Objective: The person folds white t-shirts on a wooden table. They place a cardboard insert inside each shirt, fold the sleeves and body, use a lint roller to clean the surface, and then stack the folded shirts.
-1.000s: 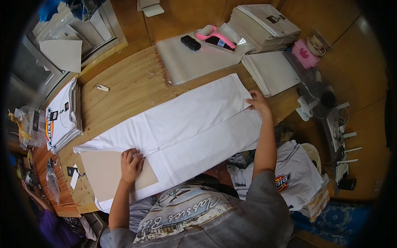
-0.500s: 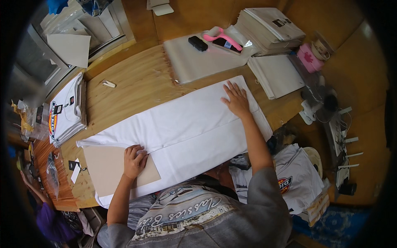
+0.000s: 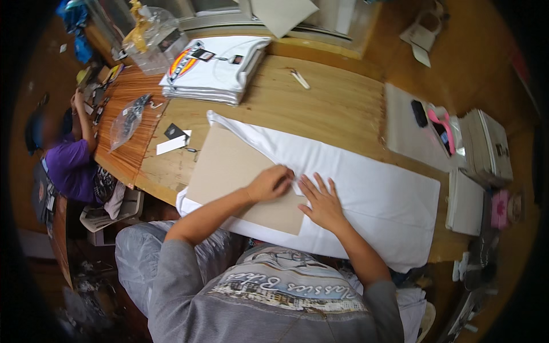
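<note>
White cloth lies spread across the near half of the wooden tabletop, its long axis running from the near-left corner toward the right edge, and a brown cardboard sheet rests on its left end. I see my left hand curled at the cardboard's right edge, fingers drawn together as if pinching a fold of cloth there, though I cannot tell exactly what they grip. My right hand lies flat just beside it, fingers spread, palm on the cloth. Both hands sit at the cardboard's edge, with most of the cloth stretching away to their right, so the right hand is nearer that free length. Half a second ago the right hand was far out near the cloth's right end; now it has come back beside the left. A stack of folded shirts sits at the tabletop's far-left corner.
</note>
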`<state>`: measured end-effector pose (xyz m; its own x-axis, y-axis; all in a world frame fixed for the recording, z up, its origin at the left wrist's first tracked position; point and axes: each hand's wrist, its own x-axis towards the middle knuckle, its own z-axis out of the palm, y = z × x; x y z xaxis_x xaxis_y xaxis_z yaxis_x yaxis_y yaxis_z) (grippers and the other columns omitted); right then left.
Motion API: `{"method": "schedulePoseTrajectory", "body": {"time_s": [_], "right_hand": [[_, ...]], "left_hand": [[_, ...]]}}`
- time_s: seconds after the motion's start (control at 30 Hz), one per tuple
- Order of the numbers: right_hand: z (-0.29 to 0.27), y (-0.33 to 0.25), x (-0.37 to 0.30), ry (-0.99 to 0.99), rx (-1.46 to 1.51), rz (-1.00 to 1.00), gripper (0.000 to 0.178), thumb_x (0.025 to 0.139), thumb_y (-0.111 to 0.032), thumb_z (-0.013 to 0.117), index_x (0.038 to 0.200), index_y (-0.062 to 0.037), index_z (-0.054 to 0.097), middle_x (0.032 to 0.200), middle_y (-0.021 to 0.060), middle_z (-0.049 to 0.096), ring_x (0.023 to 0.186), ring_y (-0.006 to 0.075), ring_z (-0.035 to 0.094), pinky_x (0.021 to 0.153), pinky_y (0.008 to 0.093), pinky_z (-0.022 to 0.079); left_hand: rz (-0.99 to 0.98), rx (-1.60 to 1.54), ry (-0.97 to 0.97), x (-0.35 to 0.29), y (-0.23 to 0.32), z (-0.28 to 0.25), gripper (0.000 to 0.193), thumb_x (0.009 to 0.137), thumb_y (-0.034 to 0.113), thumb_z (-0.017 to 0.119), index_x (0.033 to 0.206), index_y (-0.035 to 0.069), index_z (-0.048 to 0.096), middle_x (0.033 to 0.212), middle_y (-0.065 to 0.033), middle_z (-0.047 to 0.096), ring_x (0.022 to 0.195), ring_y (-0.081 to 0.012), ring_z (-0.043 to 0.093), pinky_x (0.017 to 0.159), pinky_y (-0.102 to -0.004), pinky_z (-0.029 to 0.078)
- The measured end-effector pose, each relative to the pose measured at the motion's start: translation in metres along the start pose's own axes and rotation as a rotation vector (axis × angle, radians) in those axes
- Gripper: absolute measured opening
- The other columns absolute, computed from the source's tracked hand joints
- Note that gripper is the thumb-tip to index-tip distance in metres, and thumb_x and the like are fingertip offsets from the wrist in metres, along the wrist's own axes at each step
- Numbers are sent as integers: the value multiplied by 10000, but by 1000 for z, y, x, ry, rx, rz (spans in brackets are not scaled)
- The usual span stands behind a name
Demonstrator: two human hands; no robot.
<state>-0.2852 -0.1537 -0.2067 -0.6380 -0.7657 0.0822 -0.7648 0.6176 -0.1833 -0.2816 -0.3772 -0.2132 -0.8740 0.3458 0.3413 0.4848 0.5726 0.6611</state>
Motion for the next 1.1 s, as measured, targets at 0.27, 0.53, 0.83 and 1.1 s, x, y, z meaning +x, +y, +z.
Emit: {"method": "schedulePoseTrajectory", "body": {"time_s": [0.27,0.53,0.83,1.1], "right_hand": [[-6,-5,5,-127,-5,55,557,793,-411,449,1283,-187,305,1363,-33,216,1256,237,176,993,503,125],[-9,-16,6,-154,-88,110,550,798,-404,445,1286,-196,298,1364,-46,213,1258,227,174,980,531,135],[-12,62,-95,77,-106,684,527,784,-389,486,1254,-198,343,1335,11,277,1238,214,229,950,562,152],[39,129,-424,760,151,1735,395,649,55,503,1033,-30,537,993,136,563,927,270,526,797,330,403]], "left_hand": [[-115,878,-323,-11,-121,-172,382,669,32,525,1038,114,477,1142,-51,445,1128,-230,368,944,-426,243],[-9,1033,-207,-38,-133,-187,204,730,119,464,908,74,554,1001,-61,515,1004,-216,447,874,-352,322],[-297,771,400,-111,-105,-174,338,712,-9,400,1031,-6,513,1071,-184,504,1022,-327,453,900,-395,321],[-992,-658,1025,-274,-23,-33,196,706,-48,417,825,76,511,798,-95,533,673,-156,502,688,-264,432]]}}
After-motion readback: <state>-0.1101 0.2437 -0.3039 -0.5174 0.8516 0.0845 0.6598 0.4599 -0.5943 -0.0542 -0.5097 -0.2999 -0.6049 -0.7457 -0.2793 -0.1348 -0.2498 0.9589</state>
